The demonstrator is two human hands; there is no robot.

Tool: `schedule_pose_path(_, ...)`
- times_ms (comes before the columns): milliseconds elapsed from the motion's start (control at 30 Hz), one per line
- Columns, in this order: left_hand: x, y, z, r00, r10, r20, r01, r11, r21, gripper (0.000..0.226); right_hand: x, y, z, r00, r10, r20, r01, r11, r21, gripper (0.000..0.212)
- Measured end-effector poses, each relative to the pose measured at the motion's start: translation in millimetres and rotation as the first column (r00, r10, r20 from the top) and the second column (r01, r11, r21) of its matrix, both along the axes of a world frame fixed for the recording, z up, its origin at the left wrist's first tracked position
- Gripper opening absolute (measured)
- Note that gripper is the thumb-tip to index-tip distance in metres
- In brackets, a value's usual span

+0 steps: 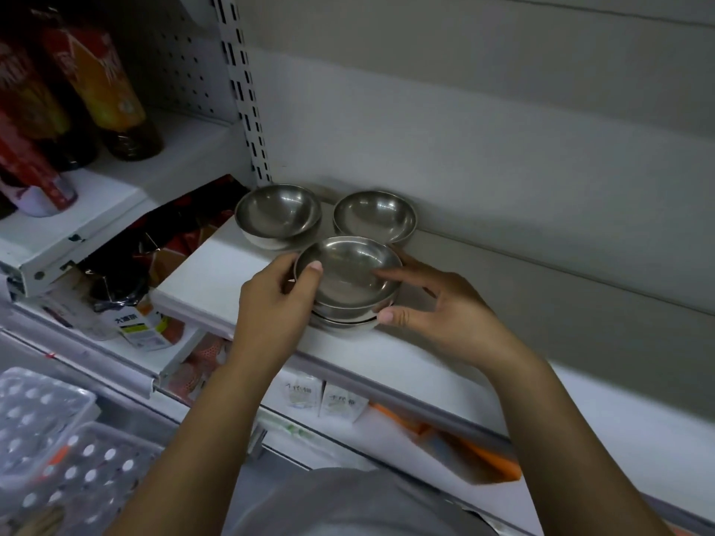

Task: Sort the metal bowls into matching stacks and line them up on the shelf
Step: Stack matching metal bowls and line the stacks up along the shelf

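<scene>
Steel bowl stack (348,282) on shelf (216,280), clasped between left grip (271,299) and right grip (437,307), both curled round its rims

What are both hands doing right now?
Left hand: grips the front bowl stack at its left side.
Right hand: pinches the same stack at its right side.

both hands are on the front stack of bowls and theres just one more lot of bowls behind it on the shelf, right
Not quite. The head view shows two lots behind it, not one: the back left bowls and the back right bowls. Both the left hand and right hand do hold the front stack.
</scene>
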State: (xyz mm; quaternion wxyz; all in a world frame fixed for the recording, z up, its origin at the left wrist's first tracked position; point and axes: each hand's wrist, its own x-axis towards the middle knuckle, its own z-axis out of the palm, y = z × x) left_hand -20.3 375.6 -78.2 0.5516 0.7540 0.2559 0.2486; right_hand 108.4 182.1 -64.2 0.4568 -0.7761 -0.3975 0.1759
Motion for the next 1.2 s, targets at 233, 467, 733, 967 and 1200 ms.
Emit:
schedule_pose_path(233, 2, 15, -2, 0.997, -0.075, 0.019, 0.076, 0.996, -0.047, 0.019, -9, 1, -2, 0.999, -0.038, -0.026, 0.040, 0.996, 0.077, 0.057)
schedule_pose_path(467, 4, 15, -5, 0.998, -0.054, 0.042, 0.057, 0.996, -0.063, 0.018, 22, 24, 19, 0.937, -0.345, 0.051, 0.320, 0.909, 0.268, 0.018)
schedule_pose_path(733, 0, 14, -10, 0.995, -0.075, 0.072, 0.078, 0.996, -0.049, 0.054, 47, 47, 18, 0.898, -0.325, 0.295, 0.291, 0.944, 0.156, 0.024)
schedule_pose_path(967, 3, 12, -12, 0.996, -0.065, 0.068, 0.065, 0.998, 0.009, 0.074, 62, 41, 3, 0.920, -0.259, 0.293, 0.271, 0.963, -0.001, 0.026)
schedule_pose_path(1200, 0, 16, -17, 0.990, -0.117, 0.082, 0.114, 0.993, 0.043, 0.071, 58, 44, -3, 0.931, -0.360, 0.068, 0.343, 0.922, 0.178, 0.016)
